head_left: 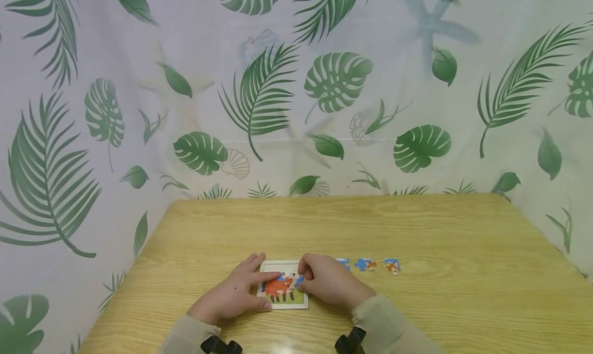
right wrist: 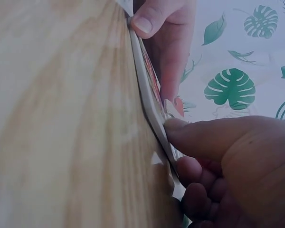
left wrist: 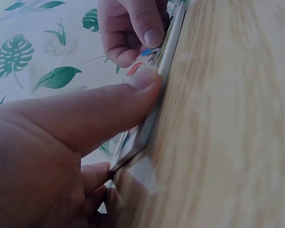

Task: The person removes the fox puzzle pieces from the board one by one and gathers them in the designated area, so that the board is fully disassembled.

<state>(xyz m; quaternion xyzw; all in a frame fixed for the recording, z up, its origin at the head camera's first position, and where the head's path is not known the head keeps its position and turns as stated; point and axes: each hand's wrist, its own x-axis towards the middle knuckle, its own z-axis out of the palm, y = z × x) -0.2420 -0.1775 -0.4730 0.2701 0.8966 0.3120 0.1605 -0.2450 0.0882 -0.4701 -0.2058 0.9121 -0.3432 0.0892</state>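
A small jigsaw board (head_left: 289, 307) with a pale raised border lies on the table, its picture showing an orange animal with dark legs on green. My left hand (head_left: 238, 289) holds the board at its left side: thumb on the near border, forefinger reaching over the picture, other fingers by the far left corner. Over the board's right part, my right hand (head_left: 331, 279) pinches a jigsaw piece (head_left: 299, 281) with blue on it between thumb and forefinger. In the left wrist view this piece (left wrist: 148, 51) is tilted up from the board, partly hidden by the fingertips.
To the right of the board, loose jigsaw pieces lie in a row: one partly behind the right hand, a blue and orange piece (head_left: 365, 264), and another piece (head_left: 392, 266) farther right. The wooden table (head_left: 324, 225) meets a leaf-patterned cloth (head_left: 278, 179) behind.
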